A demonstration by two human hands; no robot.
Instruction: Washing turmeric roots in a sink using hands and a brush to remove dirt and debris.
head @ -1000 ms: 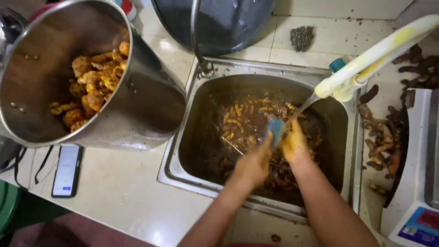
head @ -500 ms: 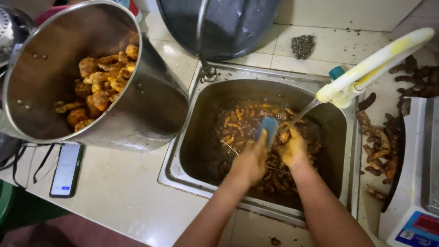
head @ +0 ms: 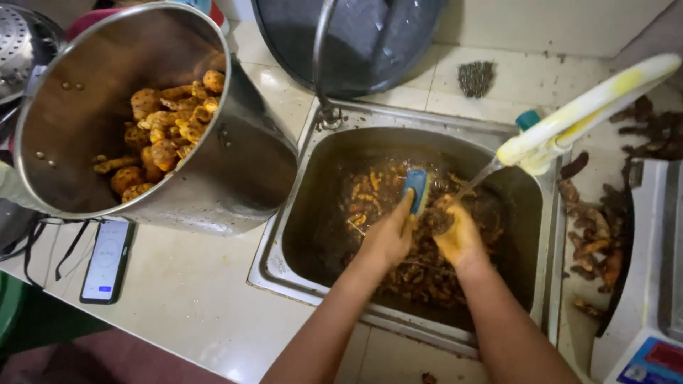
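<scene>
scrubbing roots | blue brush (head: 415,186) gripped in left hand (head: 388,238) fingers | muddy root (head: 440,219) clasped by right hand (head: 461,238) | best kept under tap stream (head: 475,179), root turned between strokes

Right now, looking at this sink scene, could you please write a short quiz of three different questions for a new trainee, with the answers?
1. True or false: the left hand holds a blue brush over the sink.
2. Multiple choice: where does the water from the tap fall? A) into the steel pot B) onto the root piece in the right hand C) onto the phone
3. Fill in: the orange, cleaned roots lie inside the tilted ____.

Key: 1 true; 2 B; 3 steel pot.
</scene>
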